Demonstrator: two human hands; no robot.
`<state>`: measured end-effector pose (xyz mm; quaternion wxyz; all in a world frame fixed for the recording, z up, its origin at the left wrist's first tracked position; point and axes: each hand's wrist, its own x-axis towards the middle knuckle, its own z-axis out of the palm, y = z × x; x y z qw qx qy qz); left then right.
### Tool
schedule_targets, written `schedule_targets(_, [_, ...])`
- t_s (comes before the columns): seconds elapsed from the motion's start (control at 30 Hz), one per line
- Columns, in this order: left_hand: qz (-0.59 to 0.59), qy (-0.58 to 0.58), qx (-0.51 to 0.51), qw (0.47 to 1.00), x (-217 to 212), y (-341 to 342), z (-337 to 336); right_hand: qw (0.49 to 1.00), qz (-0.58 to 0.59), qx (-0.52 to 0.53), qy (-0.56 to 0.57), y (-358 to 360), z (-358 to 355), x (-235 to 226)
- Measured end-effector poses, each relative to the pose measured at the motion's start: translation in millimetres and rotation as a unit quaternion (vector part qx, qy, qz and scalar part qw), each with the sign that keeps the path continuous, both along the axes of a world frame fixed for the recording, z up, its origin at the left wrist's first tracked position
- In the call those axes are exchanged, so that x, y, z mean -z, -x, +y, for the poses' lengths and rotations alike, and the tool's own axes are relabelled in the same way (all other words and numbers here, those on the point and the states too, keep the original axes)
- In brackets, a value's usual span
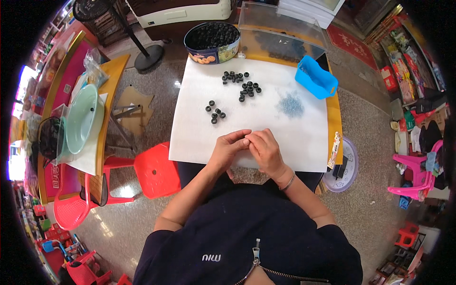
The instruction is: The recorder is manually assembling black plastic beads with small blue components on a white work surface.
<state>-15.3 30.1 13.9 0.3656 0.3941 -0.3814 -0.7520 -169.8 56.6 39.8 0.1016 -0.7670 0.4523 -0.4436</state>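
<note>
Fingertips [243, 132] of left hand [228, 148] and right hand [267, 153] meet near the counter's [334, 116] near edge — whether gripping anything, cannot tell; black rings [222, 115] lie beyond — white sheet [194, 142] open leftward.

my feed shows a speckled floor [126, 230] with reflections. i log, at left, a side table [116, 71], red stool [159, 179] and red chair [71, 209]; at upper left, a fan [149, 58]; at right, stocked shelves [403, 66] and a pink seat [412, 164]; at far left edge, strong light [21, 88].
</note>
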Motion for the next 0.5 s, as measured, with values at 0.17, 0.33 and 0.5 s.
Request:
schedule_targets(0.17, [0.008,-0.030,0.057,0.998,2,-8,-7,0.998,-0.045,-0.014,-0.047,2,2,4])
schedule_targets(0.33, [0.080,-0.066,0.081,0.991,3,-10,-12,0.995,-0.044,-0.037,-0.077,4,2,1])
schedule_targets(0.5, [0.098,-0.081,0.029,0.991,1,-6,-10,0.991,-0.087,0.002,-0.098,-1,3,0])
